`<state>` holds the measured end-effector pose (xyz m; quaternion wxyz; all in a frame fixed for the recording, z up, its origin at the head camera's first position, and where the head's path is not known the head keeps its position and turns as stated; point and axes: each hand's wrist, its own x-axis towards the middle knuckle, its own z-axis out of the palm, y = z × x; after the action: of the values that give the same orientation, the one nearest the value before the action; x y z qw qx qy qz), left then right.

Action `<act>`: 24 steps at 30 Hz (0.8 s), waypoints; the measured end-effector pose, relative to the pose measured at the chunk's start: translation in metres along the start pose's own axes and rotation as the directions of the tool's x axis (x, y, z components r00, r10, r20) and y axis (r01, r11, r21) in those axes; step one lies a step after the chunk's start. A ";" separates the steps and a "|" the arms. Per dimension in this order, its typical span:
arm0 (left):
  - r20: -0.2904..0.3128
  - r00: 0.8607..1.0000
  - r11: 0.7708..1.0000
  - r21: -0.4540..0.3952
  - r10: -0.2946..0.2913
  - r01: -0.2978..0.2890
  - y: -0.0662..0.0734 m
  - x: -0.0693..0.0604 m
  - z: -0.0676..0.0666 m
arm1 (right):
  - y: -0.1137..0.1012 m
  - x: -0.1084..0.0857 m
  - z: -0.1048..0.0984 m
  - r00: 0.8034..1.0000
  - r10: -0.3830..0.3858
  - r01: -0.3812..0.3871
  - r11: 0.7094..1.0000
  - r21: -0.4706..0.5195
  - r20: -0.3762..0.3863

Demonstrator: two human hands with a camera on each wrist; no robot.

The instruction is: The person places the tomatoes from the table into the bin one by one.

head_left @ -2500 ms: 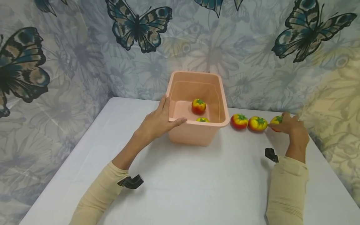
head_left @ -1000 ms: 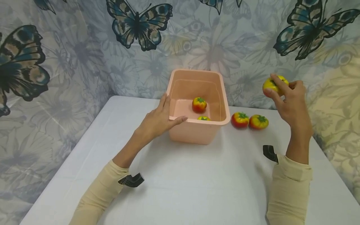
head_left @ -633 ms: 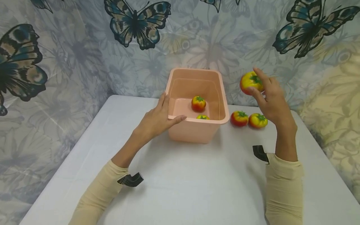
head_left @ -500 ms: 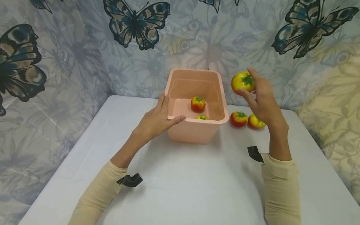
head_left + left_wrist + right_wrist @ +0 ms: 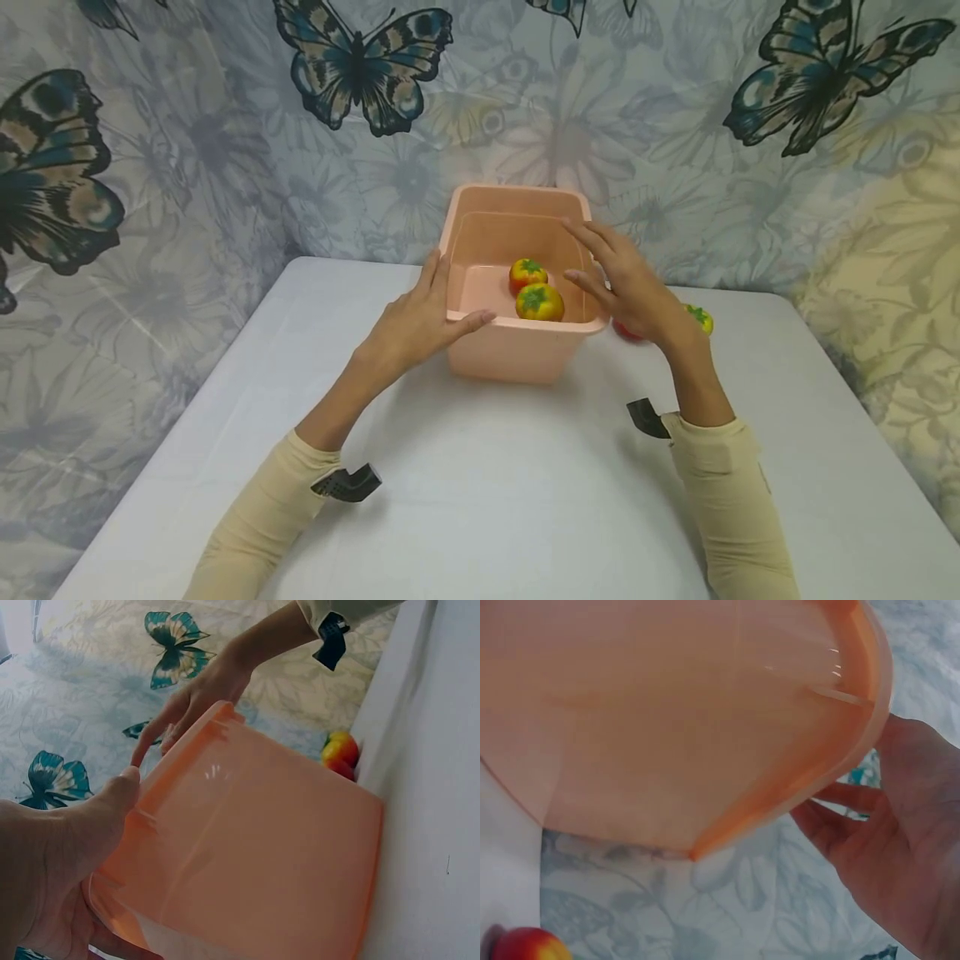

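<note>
My left hand (image 5: 412, 325) holds the near left corner of a peach plastic bin (image 5: 525, 354), its thumb over the front rim and its fingers along the left side. Over the right rim, my right hand (image 5: 626, 279) has its fingers extended and holds nothing. Inside the bin I see two red-and-yellow tomatoes with green tops: one tomato (image 5: 528, 273) farther back, another tomato (image 5: 539, 302) close to the front wall. Right of the bin, a red tomato (image 5: 627, 332) and a yellower tomato (image 5: 699, 318) are partly hidden by my right hand and wrist.
The bin stands on a white table (image 5: 480, 483), near its back edge. Behind and beside the table hangs a cloth (image 5: 420, 183) printed with butterflies and flowers. A black wrist camera (image 5: 348, 482) sticks out from each sleeve.
My right hand has picked up the far right tomato, carried it left and let it go over the bin. A tomato now shows higher behind the front rim. My left hand stays put.
</note>
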<state>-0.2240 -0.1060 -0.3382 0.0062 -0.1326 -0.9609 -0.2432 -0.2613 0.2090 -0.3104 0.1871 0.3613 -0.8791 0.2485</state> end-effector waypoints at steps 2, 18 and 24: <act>0.009 1.000 1.000 -0.011 -0.006 0.006 0.001 0.000 0.000 | 0.000 -0.003 -0.004 0.999 0.035 -0.035 0.999 -0.004 0.014; 0.023 0.999 1.000 0.012 -0.023 0.022 0.002 -0.002 0.001 | 0.008 -0.031 -0.062 0.976 0.218 -0.218 0.975 -0.044 0.014; 0.027 0.999 1.000 0.018 -0.023 0.023 0.001 -0.001 0.001 | 0.015 -0.038 -0.072 0.982 0.189 -0.189 0.981 -0.052 0.000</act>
<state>-0.2227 -0.1048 -0.3386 -0.0084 -0.1247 -0.9644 -0.2330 -0.2362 0.2803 -0.2765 0.1698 0.2716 -0.9161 0.2412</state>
